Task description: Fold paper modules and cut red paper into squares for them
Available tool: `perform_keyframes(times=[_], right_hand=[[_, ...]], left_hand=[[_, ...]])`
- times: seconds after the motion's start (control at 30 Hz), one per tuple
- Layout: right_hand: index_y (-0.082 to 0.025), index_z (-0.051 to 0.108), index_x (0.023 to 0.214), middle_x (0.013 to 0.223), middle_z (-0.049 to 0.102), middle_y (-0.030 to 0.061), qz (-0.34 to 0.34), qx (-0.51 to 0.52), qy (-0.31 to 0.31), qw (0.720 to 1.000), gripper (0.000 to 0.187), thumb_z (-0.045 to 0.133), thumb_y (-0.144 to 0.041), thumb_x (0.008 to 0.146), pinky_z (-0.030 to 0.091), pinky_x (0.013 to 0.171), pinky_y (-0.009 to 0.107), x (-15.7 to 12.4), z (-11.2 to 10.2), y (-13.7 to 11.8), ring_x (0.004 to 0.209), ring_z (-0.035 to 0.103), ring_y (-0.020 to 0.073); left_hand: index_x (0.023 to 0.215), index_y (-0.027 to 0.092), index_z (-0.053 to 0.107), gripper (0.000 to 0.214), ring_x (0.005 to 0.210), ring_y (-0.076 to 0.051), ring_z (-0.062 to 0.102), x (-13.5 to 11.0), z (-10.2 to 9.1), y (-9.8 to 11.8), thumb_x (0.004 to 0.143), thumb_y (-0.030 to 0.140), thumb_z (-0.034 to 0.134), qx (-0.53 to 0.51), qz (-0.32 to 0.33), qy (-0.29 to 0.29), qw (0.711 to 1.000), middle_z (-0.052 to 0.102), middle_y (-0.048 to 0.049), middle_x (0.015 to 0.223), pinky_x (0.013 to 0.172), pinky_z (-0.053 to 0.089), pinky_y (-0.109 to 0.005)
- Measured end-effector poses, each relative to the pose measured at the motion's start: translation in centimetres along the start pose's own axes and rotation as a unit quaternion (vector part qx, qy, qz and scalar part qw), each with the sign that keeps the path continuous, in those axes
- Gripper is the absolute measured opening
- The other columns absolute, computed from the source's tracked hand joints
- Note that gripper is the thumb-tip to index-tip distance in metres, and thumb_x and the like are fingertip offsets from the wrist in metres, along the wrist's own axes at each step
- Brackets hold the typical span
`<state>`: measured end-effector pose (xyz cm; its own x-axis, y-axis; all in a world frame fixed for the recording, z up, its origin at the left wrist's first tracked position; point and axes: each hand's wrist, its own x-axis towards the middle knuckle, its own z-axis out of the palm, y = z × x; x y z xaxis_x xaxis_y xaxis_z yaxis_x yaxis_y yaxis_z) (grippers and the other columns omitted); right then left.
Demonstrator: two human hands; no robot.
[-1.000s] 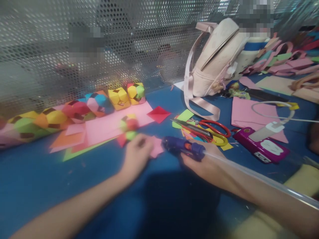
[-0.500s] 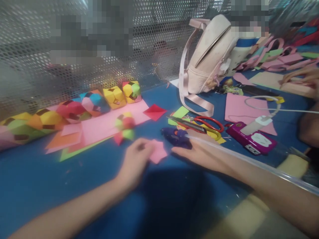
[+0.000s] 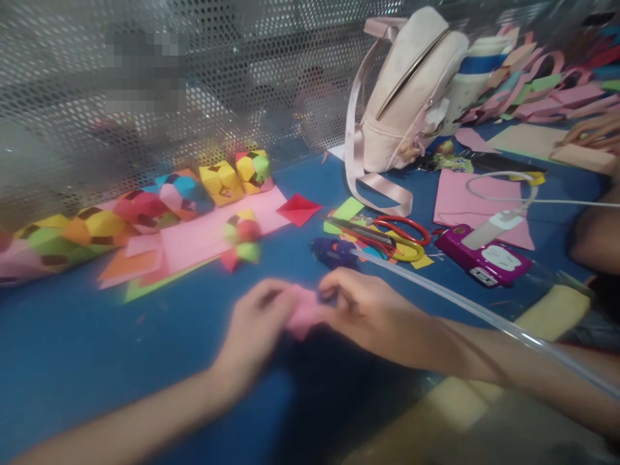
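Paper balls (image 3: 145, 210) in many colours stand in a row far to the left of the blue glue gun (image 3: 334, 252), along a perforated metal screen. One loose ball (image 3: 241, 239) sits closer, just left of the gun. In front of the gun, the left hand (image 3: 254, 326) pinches a small pink paper piece (image 3: 305, 316) from its left edge, fingers closed on it. The right hand (image 3: 372, 313) grips the same piece from the other side — thumb and fingers shut on it. The piece hangs just above the blue table (image 3: 97, 342). A red paper square (image 3: 299, 208) lies behind the gun. Red-handled scissors (image 3: 397, 232) lie just right of the gun, and a magenta phone (image 3: 484, 261) lies further right. A pale backpack (image 3: 407, 97) stands behind and to the right of the gun — beyond it, at the far right, another person's hand (image 3: 588, 132) rests on paper.
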<state>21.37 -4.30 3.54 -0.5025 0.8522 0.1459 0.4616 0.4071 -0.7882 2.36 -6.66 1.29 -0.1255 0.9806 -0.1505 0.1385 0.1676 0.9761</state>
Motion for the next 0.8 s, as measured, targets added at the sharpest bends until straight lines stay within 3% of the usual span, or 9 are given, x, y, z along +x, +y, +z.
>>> perform_keyframes(times=[0.2, 0.27, 0.5, 0.8], right_hand=[[-0.019, 0.055, 0.082, 0.070, 0.063, -0.0012, 0.118, 0.145, -0.072, 0.980, 0.018, 0.055, -0.037, 0.084, 0.039, 0.055, 0.023, 1.4, 1.6, -0.5, 0.063, 0.056, 0.0124], [-0.019, 0.055, 0.079, 0.068, 0.061, -0.0024, 0.142, 0.176, -0.062, 0.972, 0.017, 0.056, -0.036, 0.081, 0.037, 0.053, 0.022, 2.0, 2.3, -0.7, 0.062, 0.054, 0.0114], [-0.019, 0.052, 0.073, 0.064, 0.053, -0.0045, 0.128, 0.198, -0.018, 0.972, 0.017, 0.056, -0.034, 0.079, 0.035, 0.052, 0.022, 3.2, 4.3, -1.1, 0.059, 0.047, 0.0097], [-0.017, 0.054, 0.075, 0.064, 0.053, -0.0039, 0.116, 0.194, -0.026, 0.974, 0.010, 0.055, -0.025, 0.081, 0.036, 0.052, 0.020, 3.2, 4.1, -0.5, 0.060, 0.048, 0.0092]], left_hand=[[0.079, 0.017, 0.068, 0.023, 0.067, -0.016, 0.061, -0.9, -0.6, -0.8, 0.074, 0.040, 0.070, 0.007, 0.001, 0.002, 1.000, 0.069, -0.0029, 0.073, 0.063, 0.046, -0.026], [0.079, 0.017, 0.069, 0.023, 0.068, -0.016, 0.062, -0.6, -0.9, -0.9, 0.073, 0.040, 0.071, 0.001, -0.001, 0.004, 1.000, 0.069, -0.0029, 0.074, 0.064, 0.046, -0.026], [0.079, 0.017, 0.069, 0.023, 0.072, -0.017, 0.063, 0.2, -2.0, -1.2, 0.070, 0.039, 0.073, -0.043, -0.015, 0.002, 0.999, 0.071, -0.0038, 0.079, 0.068, 0.048, -0.028], [0.073, 0.017, 0.067, 0.016, 0.065, -0.016, 0.062, 0.6, -2.4, -1.5, 0.070, 0.032, 0.071, -0.067, -0.029, -0.008, 0.997, 0.068, -0.0026, 0.071, 0.064, 0.047, -0.027]])
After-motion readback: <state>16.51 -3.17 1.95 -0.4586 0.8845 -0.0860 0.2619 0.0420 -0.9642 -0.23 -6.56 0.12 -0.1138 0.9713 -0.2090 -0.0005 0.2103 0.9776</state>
